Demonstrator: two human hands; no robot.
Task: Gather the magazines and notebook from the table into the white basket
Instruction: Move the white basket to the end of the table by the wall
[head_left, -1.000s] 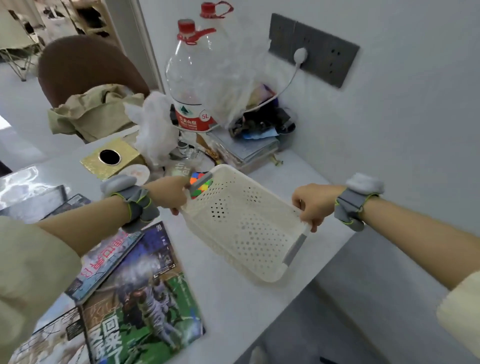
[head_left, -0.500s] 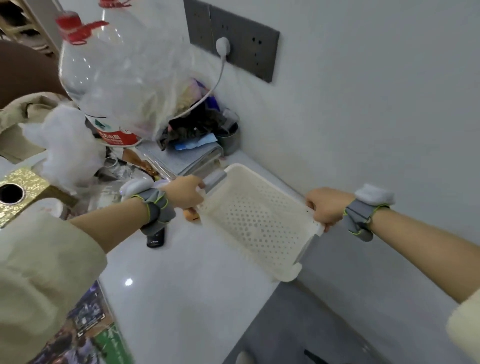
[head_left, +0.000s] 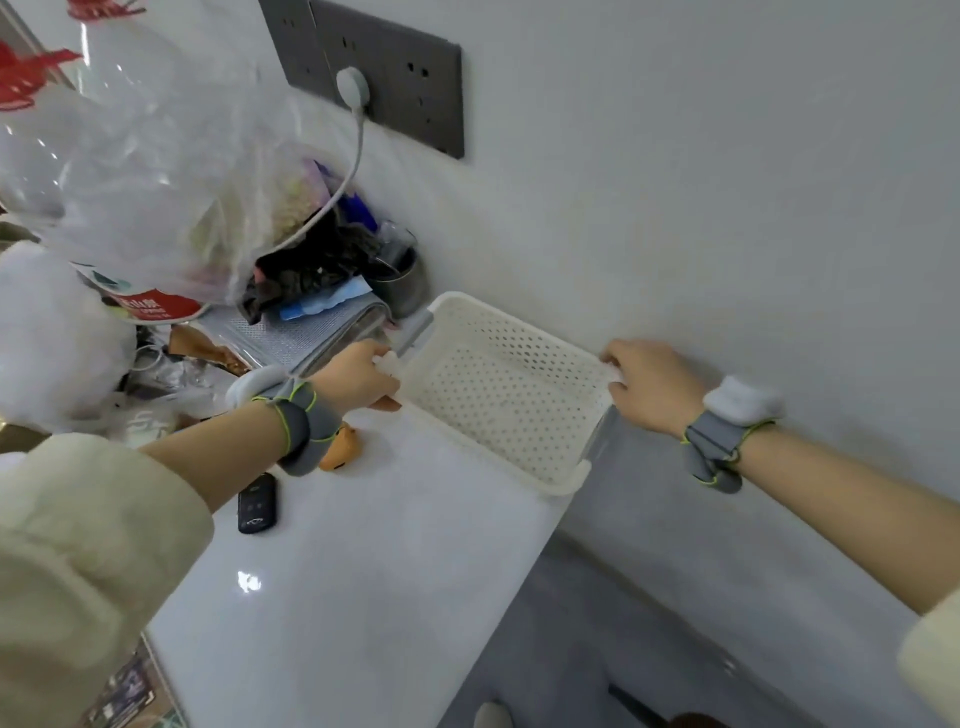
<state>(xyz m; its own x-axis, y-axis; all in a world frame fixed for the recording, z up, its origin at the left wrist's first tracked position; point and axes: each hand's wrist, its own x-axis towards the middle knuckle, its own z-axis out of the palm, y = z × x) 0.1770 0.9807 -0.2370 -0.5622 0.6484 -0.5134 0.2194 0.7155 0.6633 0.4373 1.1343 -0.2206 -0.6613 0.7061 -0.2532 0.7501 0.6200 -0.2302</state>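
White plastic basket (head_left: 498, 400), empty, held at the far right corner of the table (head_left: 337, 571) by the wall, long axis left-right, right end past the table edge. Left hand (head_left: 358, 382) curled round its left end, right hand (head_left: 649, 384) gripping the right end. Magazines (head_left: 130, 688) lie near-left of both hands, left hand closer, only a sliver in frame; notebook not made out

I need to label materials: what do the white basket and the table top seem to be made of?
The white basket: likely moulded plastic, matte, judging by its regular holes and thick rim. The table top: smooth, glossy white, perhaps stone or laminate; it shows a bright reflected spot.
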